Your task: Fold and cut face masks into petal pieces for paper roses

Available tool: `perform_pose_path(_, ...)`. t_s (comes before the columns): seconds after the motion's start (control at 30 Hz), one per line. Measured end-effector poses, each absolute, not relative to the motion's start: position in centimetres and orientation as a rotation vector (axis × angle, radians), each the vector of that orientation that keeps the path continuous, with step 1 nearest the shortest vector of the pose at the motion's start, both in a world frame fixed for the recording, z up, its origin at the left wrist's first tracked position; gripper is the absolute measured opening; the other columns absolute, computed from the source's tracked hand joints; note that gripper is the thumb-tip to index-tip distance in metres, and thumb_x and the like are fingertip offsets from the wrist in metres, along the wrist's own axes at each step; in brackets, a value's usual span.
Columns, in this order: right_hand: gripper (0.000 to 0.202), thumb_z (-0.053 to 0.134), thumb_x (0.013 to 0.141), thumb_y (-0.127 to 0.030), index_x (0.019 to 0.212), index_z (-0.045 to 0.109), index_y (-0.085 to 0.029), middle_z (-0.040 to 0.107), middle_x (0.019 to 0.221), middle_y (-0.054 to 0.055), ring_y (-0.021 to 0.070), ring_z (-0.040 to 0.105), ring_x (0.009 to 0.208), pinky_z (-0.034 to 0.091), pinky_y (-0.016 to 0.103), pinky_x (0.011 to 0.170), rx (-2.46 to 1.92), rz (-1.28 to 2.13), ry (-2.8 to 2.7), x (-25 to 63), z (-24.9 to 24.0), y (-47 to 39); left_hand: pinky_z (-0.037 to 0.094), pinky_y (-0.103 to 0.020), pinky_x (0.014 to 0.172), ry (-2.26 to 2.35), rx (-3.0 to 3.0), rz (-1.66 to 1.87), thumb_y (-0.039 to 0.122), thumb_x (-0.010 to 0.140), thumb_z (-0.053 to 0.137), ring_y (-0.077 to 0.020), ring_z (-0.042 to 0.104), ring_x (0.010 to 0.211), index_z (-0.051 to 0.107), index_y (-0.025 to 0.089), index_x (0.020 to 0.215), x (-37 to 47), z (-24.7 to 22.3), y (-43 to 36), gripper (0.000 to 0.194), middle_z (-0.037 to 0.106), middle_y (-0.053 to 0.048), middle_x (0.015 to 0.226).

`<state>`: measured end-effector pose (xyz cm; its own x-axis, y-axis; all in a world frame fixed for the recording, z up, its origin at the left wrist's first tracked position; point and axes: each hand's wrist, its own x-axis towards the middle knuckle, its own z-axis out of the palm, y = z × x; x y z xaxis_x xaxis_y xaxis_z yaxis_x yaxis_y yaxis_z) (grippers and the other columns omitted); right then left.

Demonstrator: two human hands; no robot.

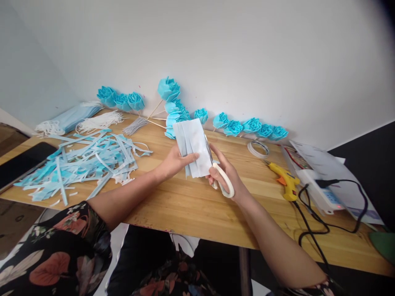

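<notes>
My left hand (175,162) grips a pleated pale blue-white face mask (193,144) by its left side, thumb across the front. In my right hand (225,172) is a pair of white-handled scissors (227,185), fingers through the loops. The scissor blades lie along the mask's right edge, partly hidden behind it. A narrow bit of material sticks out beside the blades. Both hands are raised over the middle of the wooden table (173,205).
Cut blue and white strips (92,160) lie heaped at left, near a phone (27,164) and stacked masks (70,117). Blue fabric flowers (169,88) line the wall. Right are a tape roll (258,149), a yellow glue gun (286,181) and a corded power strip (321,191).
</notes>
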<state>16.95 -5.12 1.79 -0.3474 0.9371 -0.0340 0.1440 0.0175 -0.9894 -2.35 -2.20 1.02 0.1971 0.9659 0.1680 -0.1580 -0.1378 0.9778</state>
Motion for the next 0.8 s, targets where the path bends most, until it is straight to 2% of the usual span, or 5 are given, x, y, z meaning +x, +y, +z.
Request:
perform_pose_path(0.43, 0.102, 0.073, 0.077, -0.056, 0.157, 0.020, -0.021, 0.058, 0.060, -0.005, 0.0101, 0.050, 0.047, 0.039, 0.022, 0.041, -1.118, 1.409, -1.532, 16.93, 1.49, -5.05, 0.055, -0.045, 0.089, 0.851, 1.324, 1.183, 0.039, 0.074, 0.075, -0.0331, 0.066, 0.106, 0.064, 0.013, 0.111, -2.41, 0.90, -2.15, 0.047, 0.072, -0.014, 0.111)
perform_pose_path(0.8, 0.105, 0.077, 0.074, -0.049, 0.157, 0.019, -0.022, 0.059, 0.056, -0.006, 0.0084, 0.045, 0.040, 0.036, 0.021, 0.038, -1.142, 1.453, -1.457, 16.74, 1.56, -5.00, 0.053, -0.045, 0.094, 0.855, 1.317, 1.202, 0.041, 0.074, 0.075, -0.0318, 0.066, 0.108, 0.064, 0.013, 0.111, -2.39, 0.60, -1.96, 0.048, 0.071, -0.014, 0.115)
